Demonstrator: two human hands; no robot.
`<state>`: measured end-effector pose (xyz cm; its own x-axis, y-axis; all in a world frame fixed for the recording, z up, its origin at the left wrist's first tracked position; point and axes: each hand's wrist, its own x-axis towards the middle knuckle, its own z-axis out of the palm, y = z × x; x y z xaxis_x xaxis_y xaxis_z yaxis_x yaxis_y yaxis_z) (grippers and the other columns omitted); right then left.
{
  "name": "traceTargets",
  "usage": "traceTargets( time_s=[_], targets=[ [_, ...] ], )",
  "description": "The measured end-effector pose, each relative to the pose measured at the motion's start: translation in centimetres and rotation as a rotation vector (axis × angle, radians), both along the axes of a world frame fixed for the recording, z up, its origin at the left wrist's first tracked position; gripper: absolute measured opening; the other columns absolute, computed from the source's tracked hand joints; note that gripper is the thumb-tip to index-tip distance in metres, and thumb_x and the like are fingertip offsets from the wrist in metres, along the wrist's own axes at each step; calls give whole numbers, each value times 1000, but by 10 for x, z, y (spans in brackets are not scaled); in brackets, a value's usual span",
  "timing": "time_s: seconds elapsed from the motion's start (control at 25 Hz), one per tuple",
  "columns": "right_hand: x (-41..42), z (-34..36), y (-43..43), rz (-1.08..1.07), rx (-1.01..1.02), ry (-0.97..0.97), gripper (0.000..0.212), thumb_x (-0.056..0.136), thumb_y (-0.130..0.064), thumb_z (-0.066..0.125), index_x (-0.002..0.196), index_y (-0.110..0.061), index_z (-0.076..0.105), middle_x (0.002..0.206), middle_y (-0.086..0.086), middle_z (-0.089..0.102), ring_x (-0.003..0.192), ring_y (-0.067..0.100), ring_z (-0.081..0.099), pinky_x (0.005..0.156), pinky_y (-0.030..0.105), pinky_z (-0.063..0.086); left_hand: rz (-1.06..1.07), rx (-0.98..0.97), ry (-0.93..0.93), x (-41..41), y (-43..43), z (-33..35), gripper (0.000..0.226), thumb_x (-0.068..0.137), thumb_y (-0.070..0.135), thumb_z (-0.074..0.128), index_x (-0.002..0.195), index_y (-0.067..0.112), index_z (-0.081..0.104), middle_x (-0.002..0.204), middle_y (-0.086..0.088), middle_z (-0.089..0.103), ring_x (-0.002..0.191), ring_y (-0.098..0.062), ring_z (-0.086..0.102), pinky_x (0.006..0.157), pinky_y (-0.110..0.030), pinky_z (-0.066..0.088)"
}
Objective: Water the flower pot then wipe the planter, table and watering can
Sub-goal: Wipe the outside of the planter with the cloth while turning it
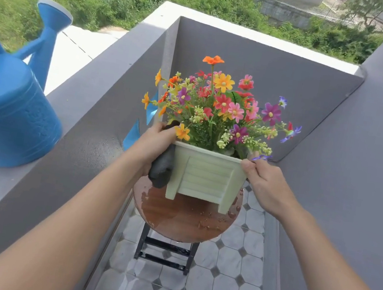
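Observation:
A pale green square planter (205, 179) full of colourful flowers (221, 104) stands on a small round brown table (181, 220) whose top is wet. My left hand (154, 144) presses a dark grey cloth (162, 167) against the planter's left side. My right hand (264, 183) grips the planter's right rim. A big blue watering can (10, 103) sits on the grey ledge at the left, spout pointing up and away.
A grey balcony wall (81, 143) runs along the left, with more grey walls behind and to the right. The floor (226, 286) is tiled in grey and white. The table has black metal legs (164, 252). Green bushes lie beyond the balcony.

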<state>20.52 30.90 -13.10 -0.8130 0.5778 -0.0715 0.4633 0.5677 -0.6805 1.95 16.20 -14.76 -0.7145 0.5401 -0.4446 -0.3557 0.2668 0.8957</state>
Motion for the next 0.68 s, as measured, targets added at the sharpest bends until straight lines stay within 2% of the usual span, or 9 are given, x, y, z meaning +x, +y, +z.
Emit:
traceTargets(
  time_s=[0.08, 0.2, 0.24, 0.32, 0.36, 0.44, 0.52, 0.56, 0.68],
  targets=[
    [1, -8, 0, -15, 2, 20, 34, 100, -31, 35, 79, -8, 47, 77, 3, 56, 72, 19, 50, 62, 33, 35, 15, -39, 76, 2, 0, -4, 29, 83, 16, 59, 110, 7, 54, 84, -10, 60, 64, -21, 58, 55, -29, 47],
    [1, -26, -12, -93, 60, 146, 27, 101, -28, 31, 116, -12, 47, 121, 7, 56, 109, 27, 52, 80, 32, 36, 73, -27, 107, 15, 0, 2, 14, 83, 10, 60, 96, 7, 57, 73, -7, 58, 58, -18, 55, 51, -27, 46],
    [-1, -31, -19, -165, 59, 186, 30, 101, -31, 31, 124, -17, 43, 138, 9, 45, 121, 29, 45, 85, 31, 35, 100, -12, 103, 21, 1, 6, 8, 82, 11, 62, 87, 10, 57, 70, -6, 57, 56, -18, 54, 49, -26, 45],
    [-5, -36, -35, -291, -2, 198, 42, 96, -45, 35, 138, -37, 30, 158, 12, 2, 140, 28, 22, 103, 40, 30, 174, -7, 93, 28, 5, 8, 15, 75, 15, 69, 79, 13, 55, 68, -7, 58, 58, -21, 57, 54, -29, 47],
    [-5, -36, -42, -315, -20, 180, 50, 93, -51, 38, 140, -44, 23, 157, 9, -16, 144, 27, 12, 108, 44, 25, 203, -6, 91, 30, 8, 8, 17, 71, 17, 71, 79, 11, 57, 70, -8, 60, 61, -23, 58, 57, -32, 48],
    [-6, -37, -51, -341, 42, 121, 57, 89, -57, 42, 140, -50, 17, 154, 5, -28, 145, 28, 1, 110, 49, 22, 243, 2, 98, 36, 14, 12, 24, 68, 20, 70, 86, 8, 59, 77, -10, 62, 65, -24, 60, 60, -34, 49],
    [-8, -39, -55, -331, 161, 131, 55, 89, -57, 42, 140, -47, 23, 157, 7, -19, 145, 29, -2, 109, 52, 23, 276, -118, 187, 41, 19, 17, 37, 63, 32, 68, 91, 9, 60, 82, -7, 64, 72, -26, 62, 68, -36, 51],
    [-9, -40, -56, -310, 218, 164, 52, 90, -56, 41, 139, -43, 30, 158, 10, -6, 144, 30, 1, 109, 53, 22, 291, -187, 257, 45, 20, 20, 41, 62, 36, 67, 93, 10, 60, 86, -7, 65, 78, -28, 62, 73, -38, 52],
    [-11, -39, -52, -330, 297, 195, 53, 88, -62, 31, 128, -32, 47, 144, 8, 32, 135, 35, 19, 104, 62, 28, 297, -177, 364, 62, 25, 30, 31, 72, 29, 65, 93, 8, 55, 88, -7, 61, 88, -29, 58, 74, -35, 46]
  ],
)
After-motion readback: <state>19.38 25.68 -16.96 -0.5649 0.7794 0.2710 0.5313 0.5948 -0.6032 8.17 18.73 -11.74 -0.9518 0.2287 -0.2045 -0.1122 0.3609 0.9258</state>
